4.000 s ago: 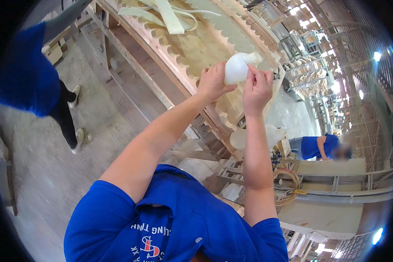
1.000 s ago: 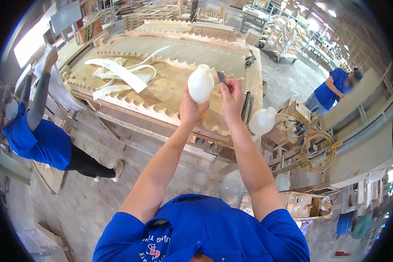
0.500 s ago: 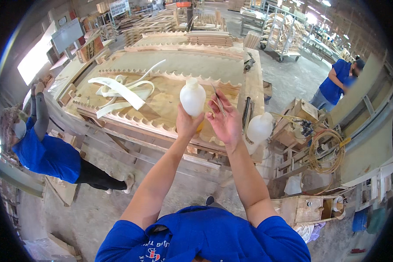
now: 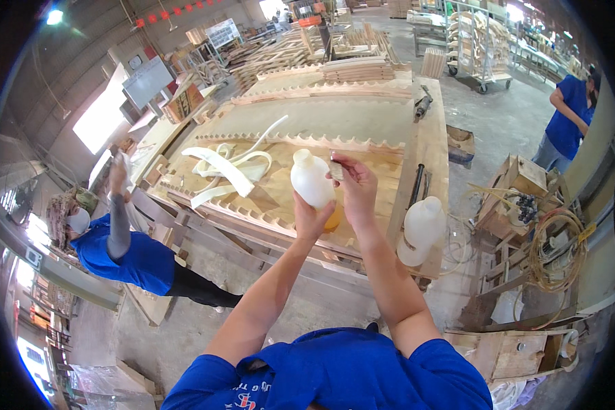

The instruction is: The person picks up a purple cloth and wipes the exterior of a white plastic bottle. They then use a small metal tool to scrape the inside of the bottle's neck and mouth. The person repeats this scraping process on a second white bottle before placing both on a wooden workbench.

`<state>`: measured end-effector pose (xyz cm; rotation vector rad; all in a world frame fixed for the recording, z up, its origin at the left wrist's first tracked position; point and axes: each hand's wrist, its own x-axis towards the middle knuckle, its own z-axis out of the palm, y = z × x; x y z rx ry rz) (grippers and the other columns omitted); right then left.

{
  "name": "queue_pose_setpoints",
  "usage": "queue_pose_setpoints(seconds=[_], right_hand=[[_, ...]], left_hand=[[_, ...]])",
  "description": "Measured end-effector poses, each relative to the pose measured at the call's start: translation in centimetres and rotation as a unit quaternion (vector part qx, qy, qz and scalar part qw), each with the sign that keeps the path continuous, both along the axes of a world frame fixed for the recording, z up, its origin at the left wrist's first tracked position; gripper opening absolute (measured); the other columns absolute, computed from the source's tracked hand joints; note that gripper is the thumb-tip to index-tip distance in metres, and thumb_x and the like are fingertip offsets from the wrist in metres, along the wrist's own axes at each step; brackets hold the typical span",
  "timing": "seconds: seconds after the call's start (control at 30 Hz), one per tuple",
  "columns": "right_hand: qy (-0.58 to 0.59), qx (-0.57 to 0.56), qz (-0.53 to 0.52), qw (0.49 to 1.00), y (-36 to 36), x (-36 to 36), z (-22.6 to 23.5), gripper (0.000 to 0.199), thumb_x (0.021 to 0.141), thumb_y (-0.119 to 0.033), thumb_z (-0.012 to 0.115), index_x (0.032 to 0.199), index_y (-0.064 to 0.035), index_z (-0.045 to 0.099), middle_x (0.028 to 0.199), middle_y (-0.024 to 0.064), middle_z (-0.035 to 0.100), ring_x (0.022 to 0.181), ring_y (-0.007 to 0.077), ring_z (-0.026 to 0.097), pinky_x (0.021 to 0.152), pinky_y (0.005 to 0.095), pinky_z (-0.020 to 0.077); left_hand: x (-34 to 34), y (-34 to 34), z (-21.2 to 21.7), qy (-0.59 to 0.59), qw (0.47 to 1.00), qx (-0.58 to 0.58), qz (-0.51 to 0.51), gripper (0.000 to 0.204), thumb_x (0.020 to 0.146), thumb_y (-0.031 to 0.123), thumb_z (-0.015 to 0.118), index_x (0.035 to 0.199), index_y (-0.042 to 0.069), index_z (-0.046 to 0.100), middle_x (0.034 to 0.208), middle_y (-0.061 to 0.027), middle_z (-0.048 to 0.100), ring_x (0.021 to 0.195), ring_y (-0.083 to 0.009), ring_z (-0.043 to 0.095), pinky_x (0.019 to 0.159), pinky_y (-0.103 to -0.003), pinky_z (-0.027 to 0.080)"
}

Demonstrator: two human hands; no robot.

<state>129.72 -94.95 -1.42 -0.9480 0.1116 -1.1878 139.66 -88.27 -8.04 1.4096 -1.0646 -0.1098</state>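
My left hand (image 4: 312,215) is closed around the lower part of a white plastic bottle (image 4: 312,181), which stands out over the workbench with its neck tilted slightly left. A small, thin, flat piece (image 4: 336,169) is pinched between the thumb and fingers of my right hand (image 4: 357,184), close beside the bottle's upper right side. What that piece is cannot be made out. Part of a yellow-orange thing (image 4: 333,220) shows beside my left wrist. To the right of my right forearm, a second white plastic bottle (image 4: 425,222) stands on the bench edge.
White curling strips (image 4: 229,169) lie on the plywood bench, among scalloped wooden rails (image 4: 260,220). A dark tool (image 4: 424,106) and a black bar (image 4: 415,184) rest along its right side. One co-worker (image 4: 133,249) stands left, another (image 4: 570,119) far right. Coiled hose (image 4: 557,253) hangs at right.
My view has shifted, so the bench sits farther right. My right hand has turned and brought the flat piece closer to the bottle. The left co-worker's raised arm has changed position.
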Motion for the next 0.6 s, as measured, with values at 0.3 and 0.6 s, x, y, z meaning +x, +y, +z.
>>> queue_pose_setpoints(seconds=[0.3,0.6], right_hand=[[0.131,-0.141,-0.119,0.974,-2.9,2.4,0.3,0.013,0.087,-0.013,0.066,0.087,-0.0007,0.062,0.074,0.0013,0.061,0.063,0.0052,0.054,0.055,0.0207,0.0402],[0.156,-0.216,-0.191,0.945,-2.1,2.4,1.4,0.011,0.088,-0.008,0.062,0.093,0.0014,0.060,0.078,0.0041,0.065,0.070,0.0102,0.061,0.064,0.0236,0.0489]], left_hand=[[0.3,-0.2,-0.6,0.008,1.000,0.001,0.004,0.079,0.071,0.019,0.077,0.131,-0.001,0.029,0.117,-0.0191,0.053,0.105,-0.0273,0.057,0.087,-0.038,0.047],[0.1,0.0,-0.5,-0.011,0.999,0.018,0.033,0.077,0.071,0.024,0.077,0.128,0.000,0.031,0.113,-0.0198,0.057,0.103,-0.0319,0.060,0.086,-0.040,0.048]])
